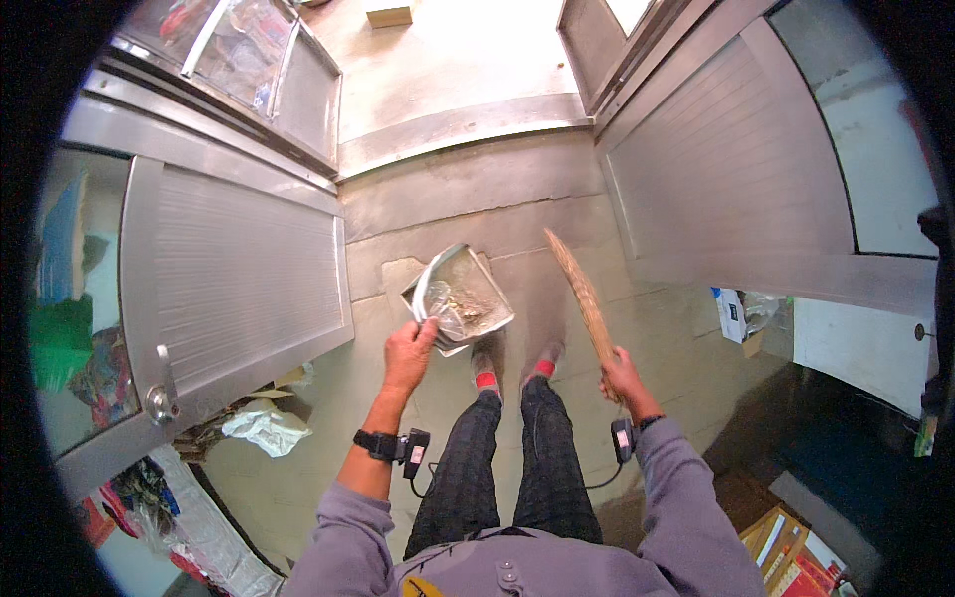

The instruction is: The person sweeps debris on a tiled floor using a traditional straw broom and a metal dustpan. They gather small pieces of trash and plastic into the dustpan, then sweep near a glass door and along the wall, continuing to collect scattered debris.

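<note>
My left hand (410, 352) grips the handle of a dustpan (492, 295) in front of my feet. Dust, debris and a crumpled piece of clear plastic (442, 300) lie inside the pan. In my right hand (621, 377) is a straw hand broom (578, 283), its bristles pointing forward and slightly left, away from the pan. Whether the broom's tip touches the floor cannot be told.
Door leaves stand at the left (246, 261) and right (731, 157), with a raised threshold (462, 133) ahead. A crumpled white bag (267, 427) lies on the left. At the right are a small box (731, 315) and a white panel (858, 351).
</note>
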Motion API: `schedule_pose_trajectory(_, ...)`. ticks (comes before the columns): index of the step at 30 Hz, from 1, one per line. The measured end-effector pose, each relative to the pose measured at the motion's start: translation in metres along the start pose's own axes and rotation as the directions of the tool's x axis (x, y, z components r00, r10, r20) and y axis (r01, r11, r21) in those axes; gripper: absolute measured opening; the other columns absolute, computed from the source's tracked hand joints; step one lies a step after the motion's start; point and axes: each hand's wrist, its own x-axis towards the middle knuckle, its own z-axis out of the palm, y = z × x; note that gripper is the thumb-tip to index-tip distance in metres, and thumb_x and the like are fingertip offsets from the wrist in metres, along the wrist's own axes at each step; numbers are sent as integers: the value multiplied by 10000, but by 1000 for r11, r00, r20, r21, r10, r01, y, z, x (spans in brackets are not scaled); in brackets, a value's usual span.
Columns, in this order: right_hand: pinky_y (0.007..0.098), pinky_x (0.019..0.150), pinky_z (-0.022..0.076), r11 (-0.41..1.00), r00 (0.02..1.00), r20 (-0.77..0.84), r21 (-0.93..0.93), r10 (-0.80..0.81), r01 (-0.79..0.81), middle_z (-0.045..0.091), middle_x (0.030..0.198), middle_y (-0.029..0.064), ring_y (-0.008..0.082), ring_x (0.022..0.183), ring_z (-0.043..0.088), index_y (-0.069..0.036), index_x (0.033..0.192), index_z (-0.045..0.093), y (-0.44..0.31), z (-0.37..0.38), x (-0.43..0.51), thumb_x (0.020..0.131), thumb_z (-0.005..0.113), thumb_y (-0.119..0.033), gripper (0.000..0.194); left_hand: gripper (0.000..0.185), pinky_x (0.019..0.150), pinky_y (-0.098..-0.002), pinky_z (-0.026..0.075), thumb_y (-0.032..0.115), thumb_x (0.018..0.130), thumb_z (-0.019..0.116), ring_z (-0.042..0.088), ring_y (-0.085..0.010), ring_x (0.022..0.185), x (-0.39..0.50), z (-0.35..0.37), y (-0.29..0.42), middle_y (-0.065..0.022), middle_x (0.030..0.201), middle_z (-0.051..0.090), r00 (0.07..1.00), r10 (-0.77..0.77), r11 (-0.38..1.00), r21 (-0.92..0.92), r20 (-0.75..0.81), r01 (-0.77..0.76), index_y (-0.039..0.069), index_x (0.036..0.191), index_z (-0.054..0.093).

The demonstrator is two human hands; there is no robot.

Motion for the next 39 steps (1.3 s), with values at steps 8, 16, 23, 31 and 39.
schedule_pose_trajectory(8,319,379,433,987,997,24,143,-72,68,494,743,99,174,476,507,-170,1337,210,-153,29,108,812,491,-126,598,404,486,-306,358,345,863,561,386,-103,532,75,-34,-26,-34,545,419,978,-123,975,-204,-166,88,5,653,501)
schedule_pose_trajectory(16,289,368,434,975,995,-102,221,0,22,457,730,89,171,510,502,-115,1113,339,-287,11,243,822,483,-136,325,328,472,-233,390,324,895,524,412,-49,549,144,-37,-6,42,618,453,930,-347,867,-418,-119,270,47,719,524)
schedule_pose_trajectory(23,359,384,436,989,993,-99,139,67,-53,490,771,125,230,543,535,-95,1075,359,-335,30,326,792,505,-151,323,304,512,-236,369,305,895,525,405,-57,564,179,-42,6,36,620,448,920,-348,908,-309,-180,283,41,744,525)
schedule_pose_trajectory(31,427,927,390,914,970,-206,-404,-128,35,509,1143,278,401,1068,504,-79,1216,352,-307,150,328,734,520,-178,520,290,511,-253,343,286,889,521,388,-70,565,196,-36,2,29,607,435,912,-397,864,-378,-104,333,25,764,519)
schedule_pose_trajectory(39,414,912,398,801,996,-4,-595,-90,70,539,1101,272,405,1040,519,-157,1342,263,-290,212,244,740,515,-226,656,334,499,-255,336,310,885,532,379,-65,567,203,-43,9,33,588,434,922,-380,900,-258,-74,350,7,745,529)
